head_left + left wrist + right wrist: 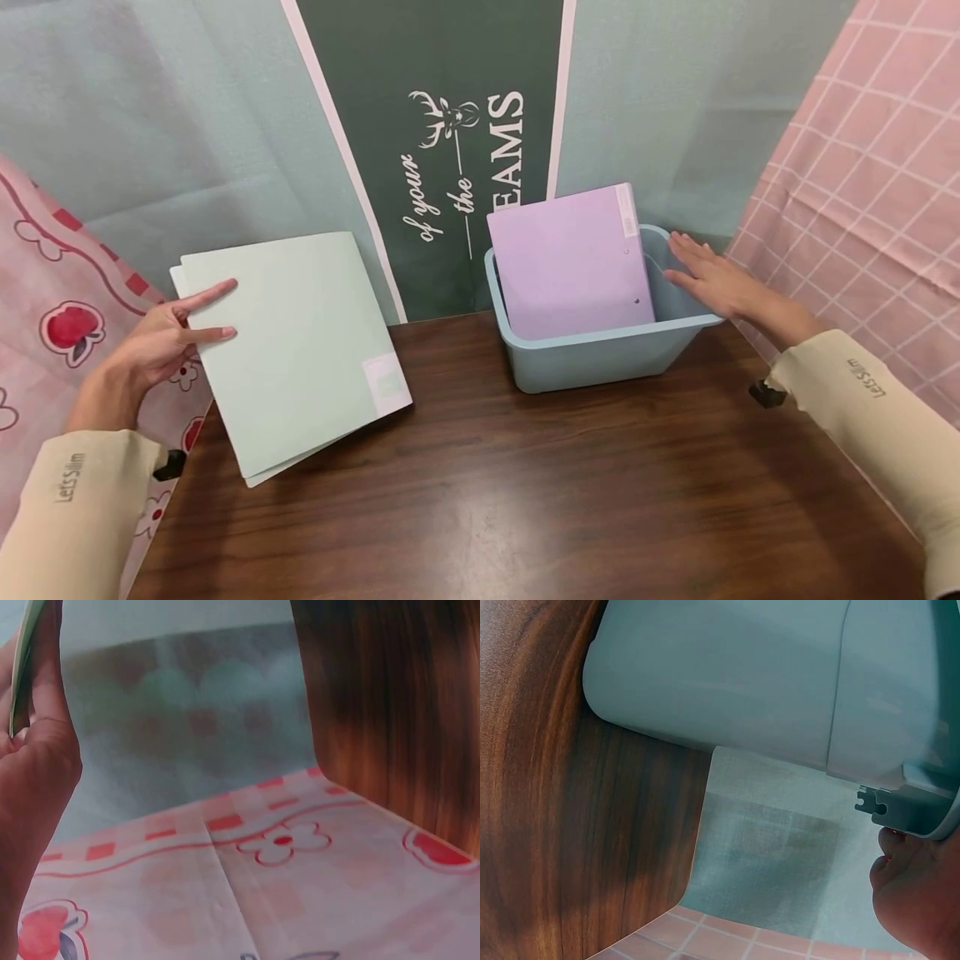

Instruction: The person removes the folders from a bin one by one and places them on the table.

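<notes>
A pale green folder (pixel 292 342) with a whitish label at its lower right corner tilts over the left side of the table. My left hand (pixel 161 342) grips it by its left edge, two digits on the front face and the others hidden behind; the left wrist view shows the edge-on folder (pixel 26 667) within that hand. To the right, a purple folder (pixel 570 267) leans inside a blue-grey plastic bin (pixel 592 362), its top above the rim. My right hand (pixel 712 279) rests at the bin's right end, fingers fairly straight. The right wrist view shows the bin's outer wall (pixel 720 682) close up.
The brown wood-grain table (pixel 480 475) meets a grey-green backdrop (pixel 660 92) with a dark printed panel (pixel 360 50) behind. Pink checked cloth (pixel 877 158) stands along the right, and a pink cloth with red fruit (pixel 71 329) along the left.
</notes>
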The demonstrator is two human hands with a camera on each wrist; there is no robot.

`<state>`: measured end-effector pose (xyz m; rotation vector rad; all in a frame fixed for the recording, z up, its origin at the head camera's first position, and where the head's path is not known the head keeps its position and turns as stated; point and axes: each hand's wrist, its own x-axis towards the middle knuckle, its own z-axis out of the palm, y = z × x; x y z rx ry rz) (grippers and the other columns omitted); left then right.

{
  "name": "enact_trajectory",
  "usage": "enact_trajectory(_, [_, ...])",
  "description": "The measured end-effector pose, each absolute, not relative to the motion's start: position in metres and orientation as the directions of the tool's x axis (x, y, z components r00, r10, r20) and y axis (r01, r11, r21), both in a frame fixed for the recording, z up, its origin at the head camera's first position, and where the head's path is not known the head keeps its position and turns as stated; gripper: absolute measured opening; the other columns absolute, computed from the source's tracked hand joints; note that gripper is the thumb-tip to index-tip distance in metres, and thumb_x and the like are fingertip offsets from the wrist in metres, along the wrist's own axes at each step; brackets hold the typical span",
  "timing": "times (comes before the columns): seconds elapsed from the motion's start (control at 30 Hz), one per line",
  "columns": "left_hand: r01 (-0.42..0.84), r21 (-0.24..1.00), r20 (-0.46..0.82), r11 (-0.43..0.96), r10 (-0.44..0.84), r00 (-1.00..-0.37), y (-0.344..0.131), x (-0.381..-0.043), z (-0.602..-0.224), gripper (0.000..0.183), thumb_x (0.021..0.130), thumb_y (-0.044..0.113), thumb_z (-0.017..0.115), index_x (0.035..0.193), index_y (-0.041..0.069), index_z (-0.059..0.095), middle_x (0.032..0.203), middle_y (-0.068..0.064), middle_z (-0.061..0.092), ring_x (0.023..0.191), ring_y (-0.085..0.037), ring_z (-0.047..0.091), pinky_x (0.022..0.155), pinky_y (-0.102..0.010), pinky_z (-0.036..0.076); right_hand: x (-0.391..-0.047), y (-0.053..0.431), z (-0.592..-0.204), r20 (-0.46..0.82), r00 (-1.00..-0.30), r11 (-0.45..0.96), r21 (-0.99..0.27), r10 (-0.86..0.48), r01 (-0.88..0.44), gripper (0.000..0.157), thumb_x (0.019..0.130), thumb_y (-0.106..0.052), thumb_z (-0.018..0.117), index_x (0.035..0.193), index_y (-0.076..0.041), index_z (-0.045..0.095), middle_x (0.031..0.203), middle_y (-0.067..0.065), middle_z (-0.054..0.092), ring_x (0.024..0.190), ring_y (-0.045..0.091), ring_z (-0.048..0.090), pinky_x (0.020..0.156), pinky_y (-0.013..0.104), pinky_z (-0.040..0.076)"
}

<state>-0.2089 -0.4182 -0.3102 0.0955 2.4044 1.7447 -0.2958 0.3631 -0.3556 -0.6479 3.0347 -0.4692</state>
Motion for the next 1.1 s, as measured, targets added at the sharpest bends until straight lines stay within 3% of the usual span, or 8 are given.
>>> enact_trajectory(0.07, [-0.051,0.929,-0.111,0.368,0.145,-0.983,-0.423,-0.21,-0.313,0.073,0.09,0.0,0.066,0.151,0.026,0.037,0.105,0.013,0.068,0.043,-0.022,0.01,0.04,-0.041,0.015,-0.296,0.363,-0.356,0.06,-0.913,0.868,-0.292,-0.403,-0.402,0.071,0.106,-0.042,0.033,0.154,0.002,0.006,0.162,0.016,-0.003,0.149,0.037,-0.002,0.12,0.05,-0.001])
enact_trajectory(0.17, [-0.05,0.9,-0.124,0.433,0.144,-0.982,-0.428,-0.213,-0.315,0.074,0.09,0.002,0.068,0.152,0.026,0.035,0.158,0.013,0.029,0.046,-0.022,0.009,0.041,-0.04,0.017,-0.297,0.362,-0.356,0.061,-0.912,0.866,-0.294,-0.406,-0.405,0.071,0.106,-0.042,0.033,0.154,0.002,0.006,0.162,0.016,-0.004,0.149,0.038,-0.002,0.12,0.048,-0.003])
enact_trajectory(0.37, [-0.096,0.815,-0.185,0.572,0.099,-0.978,-0.437,-0.217,-0.317,0.076,0.088,0.018,0.074,0.152,0.029,0.034,0.162,0.005,0.02,0.08,-0.006,0.045,0.054,-0.03,0.032,-0.295,0.361,-0.355,0.056,-0.916,0.868,-0.301,-0.398,-0.395,0.071,0.106,-0.042,0.033,0.154,0.003,0.006,0.162,0.018,-0.003,0.149,0.036,-0.003,0.12,0.049,-0.003])
enact_trajectory(0.53, [-0.17,0.724,-0.248,0.668,0.022,-0.969,-0.443,-0.218,-0.325,0.079,0.083,0.04,0.077,0.151,0.032,0.036,0.162,-0.001,0.017,0.129,-0.01,0.02,0.065,-0.027,0.034,-0.294,0.36,-0.354,0.056,-0.918,0.87,-0.301,-0.393,-0.391,0.072,0.106,-0.042,0.033,0.154,0.004,0.007,0.162,0.018,-0.003,0.149,0.036,-0.003,0.12,0.045,-0.005])
enact_trajectory(0.63, [-0.198,0.729,-0.259,0.655,-0.004,-0.966,-0.444,-0.219,-0.331,0.082,0.081,0.041,0.078,0.15,0.03,0.037,0.162,-0.009,0.012,0.146,-0.018,0.007,0.097,-0.032,0.041,-0.293,0.359,-0.353,0.052,-0.919,0.871,-0.3,-0.392,-0.389,0.072,0.106,-0.043,0.033,0.154,0.004,0.006,0.162,0.017,-0.003,0.149,0.035,-0.003,0.12,0.045,-0.006])
enact_trajectory(0.73, [-0.214,0.736,-0.255,0.642,-0.029,-0.966,-0.445,-0.22,-0.335,0.085,0.079,0.041,0.08,0.151,0.029,0.035,0.162,-0.011,0.006,0.148,-0.03,-0.005,0.118,-0.052,0.009,-0.292,0.358,-0.352,0.047,-0.921,0.875,-0.297,-0.386,-0.382,0.072,0.106,-0.043,0.032,0.154,0.004,0.006,0.162,0.018,-0.004,0.149,0.035,-0.003,0.12,0.045,-0.006])
enact_trajectory(0.87, [-0.223,0.697,-0.234,0.682,-0.077,-0.969,-0.448,-0.224,-0.341,0.085,0.08,0.043,0.079,0.15,0.025,0.035,0.161,-0.015,0.003,0.135,-0.04,0.022,0.095,-0.039,0.04,-0.288,0.356,-0.351,0.044,-0.928,0.882,-0.297,-0.371,-0.366,0.072,0.106,-0.043,0.033,0.154,0.004,0.006,0.162,0.018,-0.003,0.149,0.035,-0.003,0.12,0.046,-0.005])
enact_trajectory(1.1, [-0.216,0.642,-0.242,0.735,-0.072,-0.968,-0.458,-0.231,-0.353,0.09,0.077,0.04,0.081,0.151,0.021,0.032,0.158,-0.028,0.003,0.104,-0.042,0.034,0.06,-0.038,0.035,-0.278,0.352,-0.353,0.04,-0.937,0.89,-0.3,-0.348,-0.343,0.072,0.106,-0.042,0.032,0.154,0.003,0.005,0.162,0.017,-0.004,0.149,0.035,-0.004,0.12,0.045,-0.006])
